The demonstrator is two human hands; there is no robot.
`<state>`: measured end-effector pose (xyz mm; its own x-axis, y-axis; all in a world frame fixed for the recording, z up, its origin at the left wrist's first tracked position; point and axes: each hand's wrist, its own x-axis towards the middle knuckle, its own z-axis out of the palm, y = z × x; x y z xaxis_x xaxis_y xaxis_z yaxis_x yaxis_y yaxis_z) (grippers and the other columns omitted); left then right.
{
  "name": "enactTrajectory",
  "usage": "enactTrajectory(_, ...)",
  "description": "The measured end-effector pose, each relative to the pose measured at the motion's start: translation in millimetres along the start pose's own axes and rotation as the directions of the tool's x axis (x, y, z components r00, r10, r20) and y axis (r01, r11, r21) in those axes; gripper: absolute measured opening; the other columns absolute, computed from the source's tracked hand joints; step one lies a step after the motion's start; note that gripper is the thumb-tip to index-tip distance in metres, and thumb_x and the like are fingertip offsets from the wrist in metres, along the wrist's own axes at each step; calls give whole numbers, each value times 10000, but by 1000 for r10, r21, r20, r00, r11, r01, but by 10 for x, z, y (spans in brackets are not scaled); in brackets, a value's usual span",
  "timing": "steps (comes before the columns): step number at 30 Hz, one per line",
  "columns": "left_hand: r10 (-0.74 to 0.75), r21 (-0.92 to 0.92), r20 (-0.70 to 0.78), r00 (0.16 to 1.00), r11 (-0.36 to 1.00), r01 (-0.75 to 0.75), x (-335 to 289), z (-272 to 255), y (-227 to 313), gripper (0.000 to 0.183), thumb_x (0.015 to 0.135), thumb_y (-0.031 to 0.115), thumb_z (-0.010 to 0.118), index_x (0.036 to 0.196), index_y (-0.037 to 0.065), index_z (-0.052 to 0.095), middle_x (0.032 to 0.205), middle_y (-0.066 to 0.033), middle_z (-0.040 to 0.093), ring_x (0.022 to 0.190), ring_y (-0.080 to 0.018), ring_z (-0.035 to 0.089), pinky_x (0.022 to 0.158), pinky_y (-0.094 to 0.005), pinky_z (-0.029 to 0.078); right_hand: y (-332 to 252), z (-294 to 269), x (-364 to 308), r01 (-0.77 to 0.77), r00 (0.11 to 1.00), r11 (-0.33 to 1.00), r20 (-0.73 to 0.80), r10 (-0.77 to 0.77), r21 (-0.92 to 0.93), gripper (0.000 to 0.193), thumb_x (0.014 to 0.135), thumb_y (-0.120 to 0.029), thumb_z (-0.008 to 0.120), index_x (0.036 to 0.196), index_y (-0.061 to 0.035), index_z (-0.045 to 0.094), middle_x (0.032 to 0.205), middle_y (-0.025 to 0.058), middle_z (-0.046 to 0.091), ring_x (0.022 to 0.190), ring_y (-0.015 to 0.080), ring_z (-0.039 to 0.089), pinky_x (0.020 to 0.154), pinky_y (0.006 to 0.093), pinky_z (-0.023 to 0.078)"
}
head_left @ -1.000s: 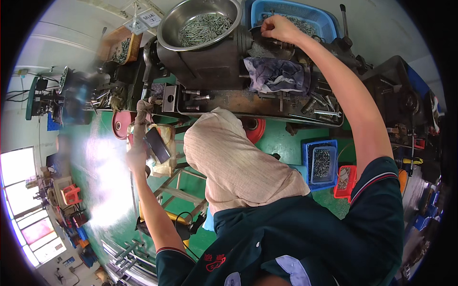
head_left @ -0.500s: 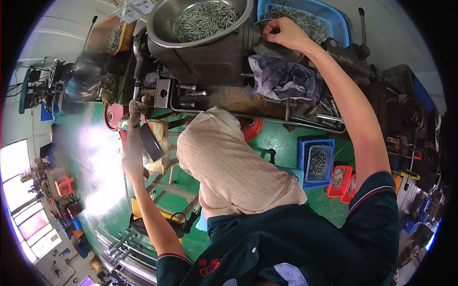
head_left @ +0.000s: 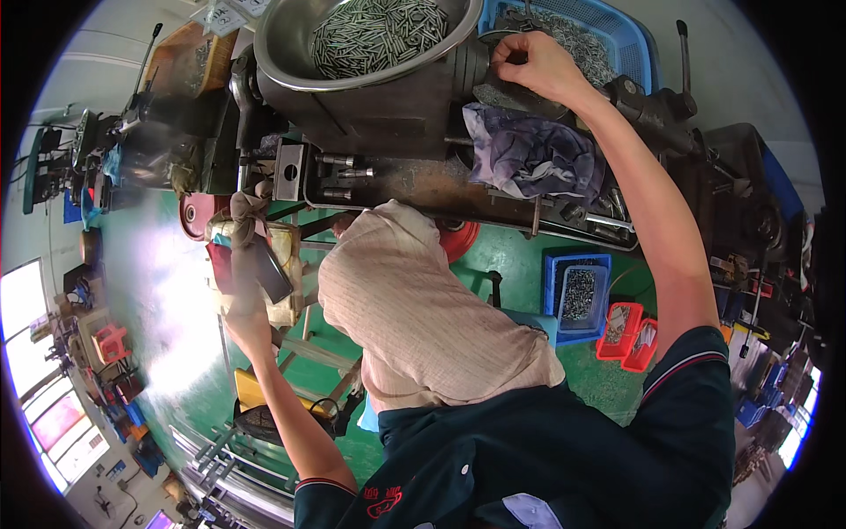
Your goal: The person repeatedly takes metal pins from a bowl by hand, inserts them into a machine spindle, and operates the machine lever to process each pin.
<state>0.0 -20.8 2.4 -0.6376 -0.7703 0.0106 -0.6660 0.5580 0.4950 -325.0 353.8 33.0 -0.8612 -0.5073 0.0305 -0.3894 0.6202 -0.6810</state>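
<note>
My right hand [head_left: 545, 69] is at the round metal spindle end [head_left: 471, 66] of the dark machine [head_left: 361, 119], thumb and forefinger pinched together. Whatever lies between those fingertips is too small to make out. A steel bowl [head_left: 264, 53] full of small metal pins [head_left: 379, 37] rests on top of the machine. Low on the left, my left hand [head_left: 247, 322] is closed around the lower end of a lever [head_left: 249, 264], its fingers blurred. Cloth [head_left: 251, 204] is wrapped about the lever higher up.
Behind my right hand stands a blue basket [head_left: 630, 53] of small metal parts. A patterned cloth [head_left: 533, 154] lies on the machine bed [head_left: 414, 181]. Blue bins [head_left: 553, 295] and red trays [head_left: 617, 331] are on the floor, right. A wooden stool [head_left: 322, 353] stands left of my covered lap.
The whole view has shifted slightly. My left hand sits a little lower with the lever. My right hand stays at the spindle end, its pinch still closed.
</note>
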Motion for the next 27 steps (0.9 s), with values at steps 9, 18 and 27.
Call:
enactTrajectory(9,-60,68,13,998,996,59,356,-107,-232,198,707,147,619,779,-37,604,594,-112,578,542,-134,493,549,-331,416,-18,18,-10,-3,1000,999,-14,3,36,139,648,-133,569,718,-13,582,647,36,574,613,105,506,625,249,411)
enactTrajectory(18,66,43,42,997,997,-67,578,-157,-437,268,659,173,593,785,-64,586,616,-199,567,563,-236,531,578,-346,421,204,-437,127,2,999,957,-50,-17,-289,245,775,-252,566,832,-20,617,739,92,622,660,192,568,647,282,438)
enactTrajectory(27,153,93,84,985,983,-161,680,-110,-587,214,697,171,625,767,-30,606,606,-123,580,572,-152,513,589,-339,426,2027,-2019,-789,-423,869,553,-493,26,-717,403,843,-441,384,1035,-127,548,1084,47,519,1036,226,477,851,475,336)
